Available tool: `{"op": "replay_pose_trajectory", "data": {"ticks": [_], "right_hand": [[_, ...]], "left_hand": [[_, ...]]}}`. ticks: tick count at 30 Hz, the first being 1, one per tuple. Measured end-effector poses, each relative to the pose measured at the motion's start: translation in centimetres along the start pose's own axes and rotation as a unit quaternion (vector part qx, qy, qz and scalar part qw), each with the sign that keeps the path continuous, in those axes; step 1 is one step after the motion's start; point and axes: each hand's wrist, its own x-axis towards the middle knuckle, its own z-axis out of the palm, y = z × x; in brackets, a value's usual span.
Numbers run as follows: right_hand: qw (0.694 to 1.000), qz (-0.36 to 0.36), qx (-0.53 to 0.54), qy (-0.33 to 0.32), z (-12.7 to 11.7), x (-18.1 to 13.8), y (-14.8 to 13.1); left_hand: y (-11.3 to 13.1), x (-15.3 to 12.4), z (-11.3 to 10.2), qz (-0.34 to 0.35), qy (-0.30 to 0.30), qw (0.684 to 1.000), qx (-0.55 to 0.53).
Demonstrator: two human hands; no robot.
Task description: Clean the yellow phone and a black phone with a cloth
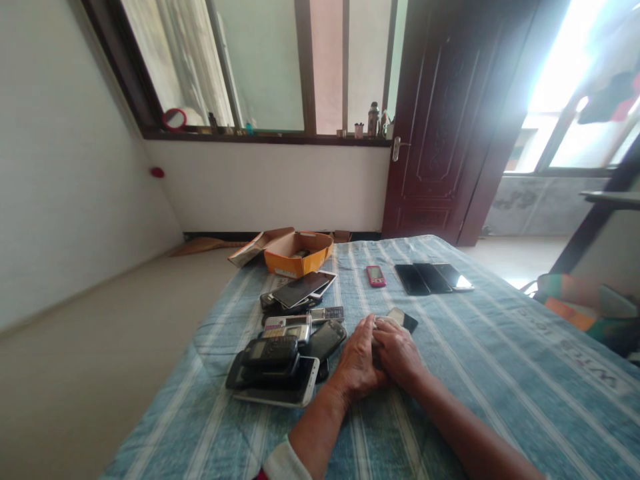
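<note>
My left hand [359, 360] and my right hand [401, 353] are pressed together above the striped blue cloth on the table, fingers curled around something pale and greyish that they mostly hide. Just beyond my right fingers lies a small phone [409, 323], partly covered by the hand. Left of my left hand is a heap of old mobile phones: a dark touchscreen phone [325, 340], a black keypad phone [271, 351] on top, and a white-edged smartphone [305, 381] underneath. Farther back, a large dark smartphone [299, 289] rests on other phones.
An open orange cardboard box [300, 268] stands at the table's far left, its lid [263, 245] beside it. A small pink phone [376, 276] lies past my hands. Several dark smartphones [413, 279] lie in a row at the far right. Behind is a dark red door [440, 133].
</note>
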Motion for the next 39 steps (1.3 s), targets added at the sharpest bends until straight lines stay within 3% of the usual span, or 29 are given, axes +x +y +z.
{"op": "replay_pose_trajectory", "data": {"ticks": [8,14,20,27,33,39], "right_hand": [[1.0,0.014,-0.001,0.015,0.1,0.0,0.2],[0.999,0.021,-0.026,0.019,0.2,1.0,1.2],[0.995,0.072,-0.056,0.04,-0.6,2.1,2.7],[0.985,0.126,-0.091,0.068,-0.9,3.1,4.2],[0.995,0.046,-0.078,0.036,-0.6,2.0,3.8],[0.998,-0.044,0.013,-0.031,-0.9,0.2,1.0]], "left_hand": [[0.1,0.1,0.5,-0.015,0.013,1.0,0.018],[0.3,0.1,0.6,0.009,0.04,0.999,0.0],[0.9,0.0,0.4,-0.042,0.025,0.999,0.002],[1.0,-0.1,0.2,-0.054,0.017,0.998,-0.009],[0.8,0.1,0.5,-0.056,0.023,0.998,-0.006],[0.4,0.1,0.7,-0.024,0.037,0.999,0.006]]}}
